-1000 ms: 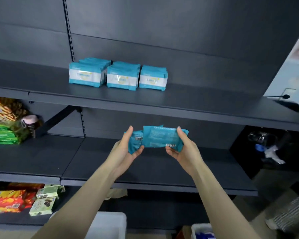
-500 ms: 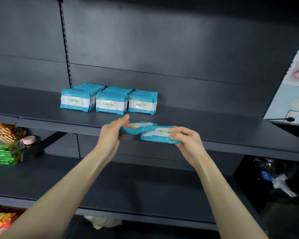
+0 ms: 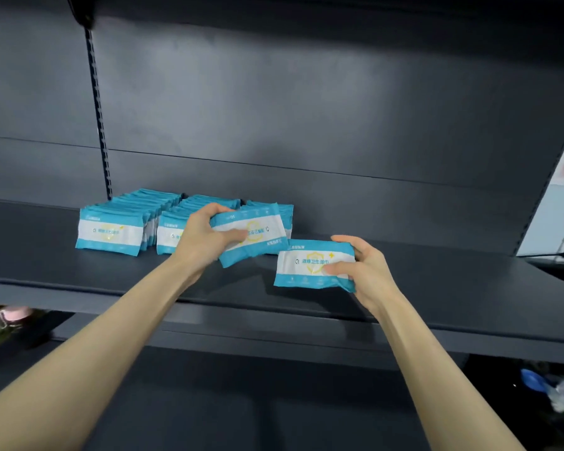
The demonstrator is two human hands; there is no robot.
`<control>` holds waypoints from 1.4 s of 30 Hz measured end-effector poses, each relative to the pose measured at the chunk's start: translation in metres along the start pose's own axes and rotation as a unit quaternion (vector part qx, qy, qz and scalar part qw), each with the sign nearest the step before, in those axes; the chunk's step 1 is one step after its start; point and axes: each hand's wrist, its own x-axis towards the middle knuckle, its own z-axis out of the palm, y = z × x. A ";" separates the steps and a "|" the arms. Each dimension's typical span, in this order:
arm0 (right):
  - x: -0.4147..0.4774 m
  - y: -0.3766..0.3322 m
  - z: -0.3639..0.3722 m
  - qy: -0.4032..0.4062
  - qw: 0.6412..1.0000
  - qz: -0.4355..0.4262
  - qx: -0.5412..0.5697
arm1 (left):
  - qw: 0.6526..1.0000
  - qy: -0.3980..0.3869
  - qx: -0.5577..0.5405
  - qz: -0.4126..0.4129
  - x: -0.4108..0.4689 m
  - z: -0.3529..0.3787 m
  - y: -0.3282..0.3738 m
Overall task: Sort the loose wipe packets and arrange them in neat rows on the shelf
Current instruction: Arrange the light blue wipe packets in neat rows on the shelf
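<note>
Three rows of blue-and-white wipe packets stand on the dark shelf (image 3: pixel 437 288): the left row (image 3: pixel 111 234), the middle row (image 3: pixel 171 236), and a third row (image 3: pixel 287 213) mostly hidden behind my left hand. My left hand (image 3: pixel 202 239) grips one wipe packet (image 3: pixel 258 236), tilted and upside down, in front of the third row. My right hand (image 3: pixel 365 271) holds a second wipe packet (image 3: pixel 310 263) upright, label facing me, just right of the rows and low over the shelf.
A slotted upright (image 3: pixel 98 118) runs down the back panel at left. A lower shelf (image 3: pixel 241 402) lies below. Green packages and a pink object (image 3: pixel 12 315) sit at lower left. A blue item (image 3: pixel 534 380) lies at lower right.
Both hands rose from below the shelf to the shelf top and drew apart, each taking one packet. The left packet now sits before the third row.
</note>
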 end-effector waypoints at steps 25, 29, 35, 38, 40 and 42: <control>0.087 0.015 -0.010 -0.067 0.997 0.034 0.034 | 0.985 -0.114 -0.044 -0.125 0.099 0.025 -0.029; 0.093 0.015 0.006 -0.068 0.997 0.022 -0.031 | 0.976 -0.029 -0.153 -0.150 0.100 0.011 -0.034; 0.105 0.022 0.046 -0.041 0.991 -0.008 -0.129 | 0.991 0.053 -0.077 -0.100 0.112 -0.016 -0.035; 0.115 0.026 0.065 -0.005 0.980 -0.028 -0.197 | 0.993 0.056 -0.068 -0.081 0.116 -0.021 -0.032; 0.121 0.028 0.074 0.007 0.970 -0.051 -0.237 | 0.994 0.032 -0.074 -0.075 0.118 -0.021 -0.029; 0.125 0.029 0.080 0.009 0.963 -0.067 -0.260 | 0.991 0.008 -0.102 -0.081 0.119 -0.021 -0.026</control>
